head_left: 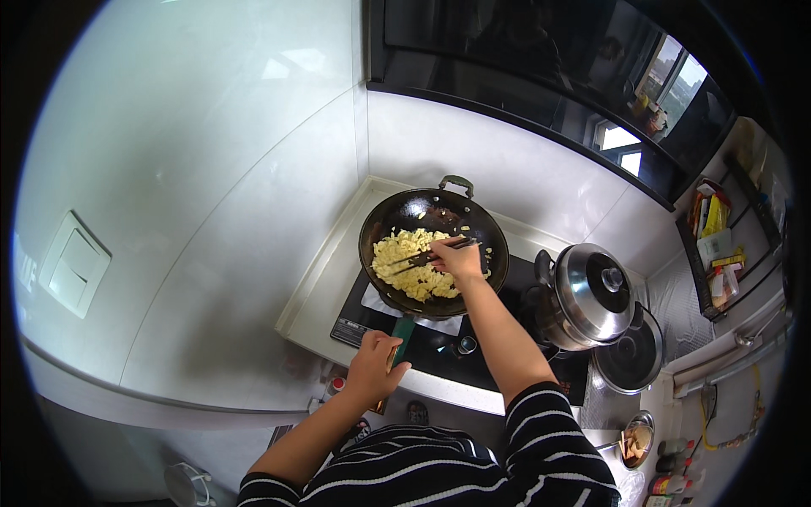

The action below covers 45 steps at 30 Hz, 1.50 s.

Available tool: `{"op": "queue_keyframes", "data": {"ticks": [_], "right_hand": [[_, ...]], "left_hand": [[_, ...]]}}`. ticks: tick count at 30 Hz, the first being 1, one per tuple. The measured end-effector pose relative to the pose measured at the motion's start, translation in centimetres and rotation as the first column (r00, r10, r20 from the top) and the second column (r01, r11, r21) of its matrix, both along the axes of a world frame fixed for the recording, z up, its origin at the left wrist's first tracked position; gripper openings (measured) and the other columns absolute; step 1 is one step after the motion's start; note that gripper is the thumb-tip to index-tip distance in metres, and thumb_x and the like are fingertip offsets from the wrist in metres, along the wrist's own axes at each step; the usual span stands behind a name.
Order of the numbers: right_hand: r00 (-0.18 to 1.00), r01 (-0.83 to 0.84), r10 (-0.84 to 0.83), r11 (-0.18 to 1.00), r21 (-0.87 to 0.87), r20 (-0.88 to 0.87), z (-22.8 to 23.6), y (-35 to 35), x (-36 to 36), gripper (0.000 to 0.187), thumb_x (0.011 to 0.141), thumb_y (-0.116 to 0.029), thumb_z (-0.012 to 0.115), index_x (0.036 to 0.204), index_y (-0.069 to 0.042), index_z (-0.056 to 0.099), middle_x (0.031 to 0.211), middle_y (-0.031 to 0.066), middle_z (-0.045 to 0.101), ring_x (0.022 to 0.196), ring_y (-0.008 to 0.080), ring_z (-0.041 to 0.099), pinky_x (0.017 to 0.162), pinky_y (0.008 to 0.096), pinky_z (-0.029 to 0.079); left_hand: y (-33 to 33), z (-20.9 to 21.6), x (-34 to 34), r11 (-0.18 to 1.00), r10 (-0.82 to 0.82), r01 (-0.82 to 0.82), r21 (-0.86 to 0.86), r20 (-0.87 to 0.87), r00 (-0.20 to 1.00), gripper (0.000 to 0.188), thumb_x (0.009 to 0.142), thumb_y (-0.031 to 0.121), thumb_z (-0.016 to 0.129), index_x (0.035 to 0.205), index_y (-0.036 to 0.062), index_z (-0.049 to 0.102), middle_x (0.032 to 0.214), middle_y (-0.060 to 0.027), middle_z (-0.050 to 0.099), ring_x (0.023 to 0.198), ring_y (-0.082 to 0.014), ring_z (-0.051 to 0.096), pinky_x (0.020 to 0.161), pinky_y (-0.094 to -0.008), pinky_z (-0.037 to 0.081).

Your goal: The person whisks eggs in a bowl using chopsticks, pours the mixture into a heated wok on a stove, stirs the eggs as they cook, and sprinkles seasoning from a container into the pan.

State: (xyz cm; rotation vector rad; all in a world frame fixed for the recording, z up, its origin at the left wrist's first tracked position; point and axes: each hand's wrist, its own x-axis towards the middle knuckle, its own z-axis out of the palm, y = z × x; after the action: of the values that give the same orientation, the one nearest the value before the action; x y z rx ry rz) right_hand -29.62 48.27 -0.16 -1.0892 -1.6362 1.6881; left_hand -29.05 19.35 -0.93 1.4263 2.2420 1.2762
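Note:
A black wok sits on the left side of the dark cooktop, holding pale yellow scrambled eggs. My left hand is closed round the wok's green handle, which points toward me. Over the wok, my right hand grips a pair of dark chopsticks. Their tips reach into the eggs on the left side of the pan. A second small handle stands up from the wok's far rim.
Right of the wok stands a steel pot with a domed lid. Beside it is a round black pan or lid. A knob is on the cooktop's front. A black range hood hangs above; a white wall borders the left.

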Motion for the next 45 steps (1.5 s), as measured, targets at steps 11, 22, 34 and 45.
{"op": "queue_keyframes", "data": {"ticks": [11, 22, 34, 45], "right_hand": [[0.766, 0.403, -0.615, 0.685, 0.607, 0.186, -6.0, 15.0, 3.3, 0.032, 0.065, -0.034, 0.076, 0.074, -0.004, 0.071, 0.076, 0.0192, 0.069, 0.077, 0.0372, 0.068, 0.069, 0.0423, 0.054], [0.989, -0.097, 0.092, 0.995, -0.033, -0.113, 1.5, -1.3, -1.1, 0.012, 0.079, -0.011, 0.075, 0.08, -0.001, 0.069, 0.073, 0.0087, 0.068, 0.057, 0.0153, 0.066, 0.053, 0.0255, 0.055], [0.777, 0.267, -0.582, 0.649, 0.712, 0.239, -2.6, 9.2, 5.1, 0.017, 0.072, -0.024, 0.075, 0.074, -0.008, 0.074, 0.07, 0.0128, 0.07, 0.064, 0.0251, 0.069, 0.064, 0.0354, 0.055], [0.998, 0.044, -0.048, 0.995, 0.085, 0.043, -1.3, 0.8, 3.3, 0.019, 0.074, -0.017, 0.076, 0.079, 0.001, 0.07, 0.064, 0.0054, 0.066, 0.056, 0.0145, 0.067, 0.051, 0.0269, 0.052]], "left_hand": [[0.5, -0.8, 0.0, 1.0, -0.016, 0.016, -0.014, 0.038, 0.999, 0.048, 0.073, 0.02, 0.078, 0.116, 0.0092, 0.057, 0.115, -0.0157, 0.049, 0.1, -0.0333, 0.057, 0.082, -0.0394, 0.05], [0.1, -0.9, -0.2, 1.0, 0.012, -0.012, -0.007, 0.009, 1.0, 0.048, 0.074, 0.021, 0.078, 0.116, 0.0089, 0.057, 0.115, -0.0158, 0.049, 0.102, -0.0335, 0.056, 0.082, -0.04, 0.05], [0.8, -0.1, -0.1, 1.0, -0.003, 0.003, -0.007, -0.037, 0.999, 0.044, 0.074, 0.02, 0.077, 0.111, 0.0053, 0.058, 0.11, -0.0157, 0.051, 0.096, -0.0335, 0.058, 0.079, -0.0393, 0.05], [1.7, -0.1, -0.4, 0.992, -0.034, 0.051, 0.111, -0.155, 0.987, 0.042, 0.073, 0.018, 0.077, 0.108, 0.0045, 0.058, 0.106, -0.0173, 0.054, 0.095, -0.0358, 0.057, 0.078, -0.0415, 0.048]]}}
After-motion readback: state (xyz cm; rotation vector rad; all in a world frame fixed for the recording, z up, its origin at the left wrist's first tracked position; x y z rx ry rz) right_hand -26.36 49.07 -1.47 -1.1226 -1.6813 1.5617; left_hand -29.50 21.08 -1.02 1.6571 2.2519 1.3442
